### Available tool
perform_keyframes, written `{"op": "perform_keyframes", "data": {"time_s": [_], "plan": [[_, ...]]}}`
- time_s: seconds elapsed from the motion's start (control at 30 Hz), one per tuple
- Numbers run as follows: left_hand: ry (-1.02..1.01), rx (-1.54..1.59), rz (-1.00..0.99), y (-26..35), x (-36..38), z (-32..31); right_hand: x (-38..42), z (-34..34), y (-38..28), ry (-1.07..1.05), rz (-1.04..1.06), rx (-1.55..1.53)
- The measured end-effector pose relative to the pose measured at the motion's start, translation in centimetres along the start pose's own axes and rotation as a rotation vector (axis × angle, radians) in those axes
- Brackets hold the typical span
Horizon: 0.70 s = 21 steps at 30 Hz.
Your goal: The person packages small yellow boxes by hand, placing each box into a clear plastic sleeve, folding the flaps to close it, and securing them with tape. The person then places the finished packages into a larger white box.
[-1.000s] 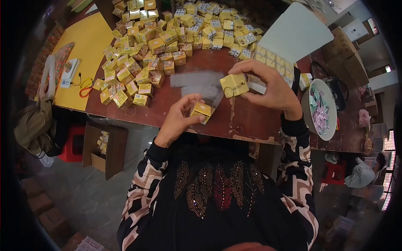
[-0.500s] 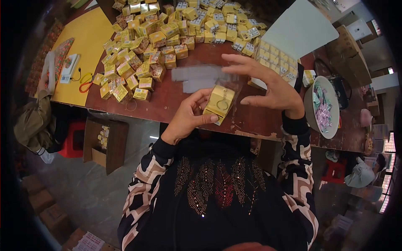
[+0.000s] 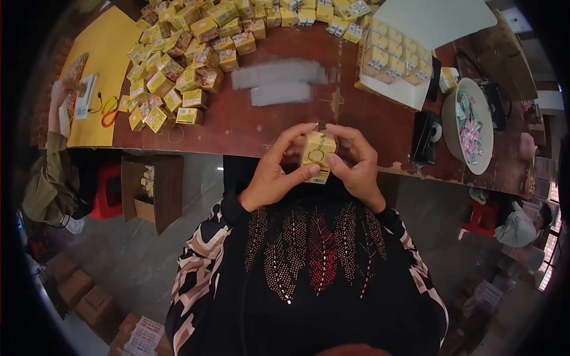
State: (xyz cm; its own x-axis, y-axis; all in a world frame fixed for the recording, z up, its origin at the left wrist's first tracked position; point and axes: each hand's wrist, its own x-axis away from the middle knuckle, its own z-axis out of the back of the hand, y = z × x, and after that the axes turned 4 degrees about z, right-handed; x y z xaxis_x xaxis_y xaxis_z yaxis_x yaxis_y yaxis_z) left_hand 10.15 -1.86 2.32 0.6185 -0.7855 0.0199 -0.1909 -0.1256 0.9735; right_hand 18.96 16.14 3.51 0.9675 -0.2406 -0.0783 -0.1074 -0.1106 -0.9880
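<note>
Head view: both hands (image 3: 316, 163) hold a yellow box (image 3: 319, 148).

Glossy yellow card on the small boxes (image 3: 172, 66), left; smooth, worn reddish-brown tabletop (image 3: 285, 127) with rough chipped patches; shiny metal-looking ring (image 3: 316, 155) between the hands; matt brown cardboard on the near-left carton (image 3: 168, 193).

One view, head-worn: looked forward and steeply down from above my wearer's chest (image 3: 314, 267); hands (image 3: 278, 178) close, table (image 3: 285, 127) beyond, floor (image 3: 202, 237) at both sides.
</note>
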Motion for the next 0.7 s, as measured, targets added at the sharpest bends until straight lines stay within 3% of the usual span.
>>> {"op": "perform_keyframes", "data": {"time_s": [0.13, 0.2, 0.3, 0.4, 0.5, 0.7], "plan": [[0.019, 0.018, 0.161, -1.3, 1.9, 0.6, 2.7, 0.9, 3.6, -0.078, -0.044, 0.017], [0.014, -0.134, 0.119, -1.2, 2.5, 0.9, 3.4, 0.9, 4.0, -0.14, -0.059, 0.048], [0.008, -0.048, 0.051, -1.8, 2.4, 0.8, 3.5, 0.5, 3.4, -0.115, -0.075, 0.023], [0.007, 0.025, 0.071, -2.4, 2.0, 1.0, 3.2, 0.3, 3.8, -0.124, 0.076, 0.154], [0.104, 0.253, 0.092, -2.8, 1.9, 0.4, 3.3, -0.4, 4.5, -0.037, 0.085, -0.113], [0.079, 0.061, 0.18, -2.1, 2.1, 1.0, 2.7, 1.2, 4.1, -0.148, 0.207, 0.11]]}}
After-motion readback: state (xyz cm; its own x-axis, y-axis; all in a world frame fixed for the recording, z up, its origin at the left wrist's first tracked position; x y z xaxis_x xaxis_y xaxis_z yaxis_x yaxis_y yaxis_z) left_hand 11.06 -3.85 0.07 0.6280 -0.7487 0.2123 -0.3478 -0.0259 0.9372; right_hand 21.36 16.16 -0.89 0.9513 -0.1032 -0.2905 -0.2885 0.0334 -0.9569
